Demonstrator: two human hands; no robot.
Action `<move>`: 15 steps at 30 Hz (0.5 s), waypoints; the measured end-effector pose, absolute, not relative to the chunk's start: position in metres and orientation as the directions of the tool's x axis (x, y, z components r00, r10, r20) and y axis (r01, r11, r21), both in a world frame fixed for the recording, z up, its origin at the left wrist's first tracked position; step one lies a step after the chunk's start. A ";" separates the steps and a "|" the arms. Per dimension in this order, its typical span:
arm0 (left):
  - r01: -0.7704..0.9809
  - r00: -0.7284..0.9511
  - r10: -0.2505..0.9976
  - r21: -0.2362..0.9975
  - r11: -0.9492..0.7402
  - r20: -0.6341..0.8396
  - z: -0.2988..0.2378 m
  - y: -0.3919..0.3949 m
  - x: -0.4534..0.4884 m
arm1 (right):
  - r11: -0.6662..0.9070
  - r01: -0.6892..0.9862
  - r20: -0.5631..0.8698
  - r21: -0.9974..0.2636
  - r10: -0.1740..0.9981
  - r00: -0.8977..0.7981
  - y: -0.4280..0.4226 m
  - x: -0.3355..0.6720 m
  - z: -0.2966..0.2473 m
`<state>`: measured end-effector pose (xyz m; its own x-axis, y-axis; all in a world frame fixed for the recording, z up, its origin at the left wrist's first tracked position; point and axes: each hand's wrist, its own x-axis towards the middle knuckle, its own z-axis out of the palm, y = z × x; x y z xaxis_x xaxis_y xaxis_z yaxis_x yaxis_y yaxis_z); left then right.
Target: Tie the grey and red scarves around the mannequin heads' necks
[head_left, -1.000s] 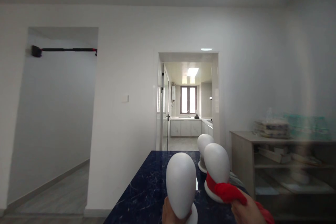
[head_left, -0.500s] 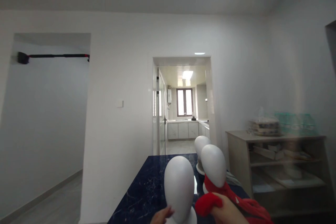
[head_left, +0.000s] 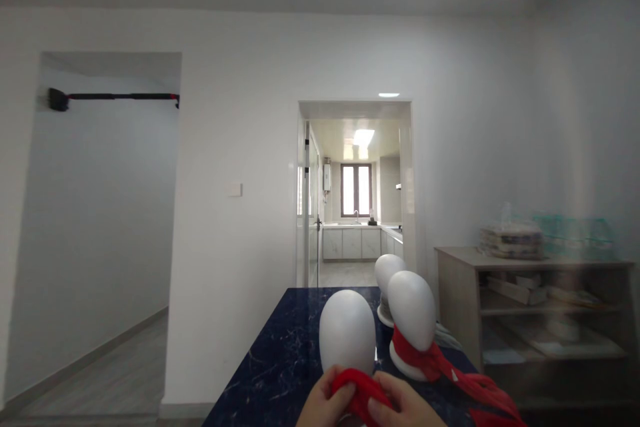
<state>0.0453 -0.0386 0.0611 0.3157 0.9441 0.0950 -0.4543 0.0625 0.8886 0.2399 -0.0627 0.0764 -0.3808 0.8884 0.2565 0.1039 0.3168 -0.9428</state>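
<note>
A bunched red cloth [head_left: 361, 392] is pinched between my left hand [head_left: 327, 397] and my right hand [head_left: 400, 401], thumbs on top and fingers closed around it. Both hands are just in front of the nearest white mannequin head [head_left: 347, 332], hiding its neck and base. Whether the cloth touches the neck I cannot tell. To the right, a second white mannequin head [head_left: 413, 310] has a red scarf [head_left: 425, 357] around its neck, the scarf's long ends trailing down to the right. Behind it stands a third white head [head_left: 389, 273].
The heads stand on a dark blue marbled table [head_left: 280, 347]. To the right is a wooden shelf unit [head_left: 457, 280] with a packaged bundle [head_left: 513, 241] and green baskets [head_left: 575, 233] on top. Beyond the table, a doorway opens onto a kitchen counter [head_left: 353, 243].
My right hand has brought the red cloth left, in front of the nearest head. My left hand has come off that head's side and now grips the cloth too. The view has shifted slightly.
</note>
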 end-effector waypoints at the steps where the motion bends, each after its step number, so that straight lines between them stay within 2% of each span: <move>1: -0.493 0.333 0.939 0.865 0.094 0.088 0.064 -0.040 0.046 | 0.329 0.112 0.270 -0.938 0.891 -0.364 -0.063 0.240 0.077; 6: -0.592 0.371 0.925 0.787 0.172 0.078 0.077 -0.047 0.041 | 0.362 0.232 0.293 -0.903 0.913 -0.285 -0.069 0.241 0.087; 9: -0.562 0.412 0.910 0.797 0.222 0.037 0.082 -0.050 0.034 | 0.361 0.245 0.305 -0.900 0.922 -0.239 -0.072 0.244 0.093; 12: -0.456 0.483 0.874 0.867 0.199 0.053 0.086 -0.047 0.030 | 0.327 0.124 0.292 -0.937 0.926 -0.239 -0.070 0.248 0.092; 15: -0.305 0.576 0.813 0.946 0.109 0.092 0.092 -0.044 0.025 | 0.188 -0.064 0.198 -0.980 0.949 -0.245 -0.068 0.251 0.090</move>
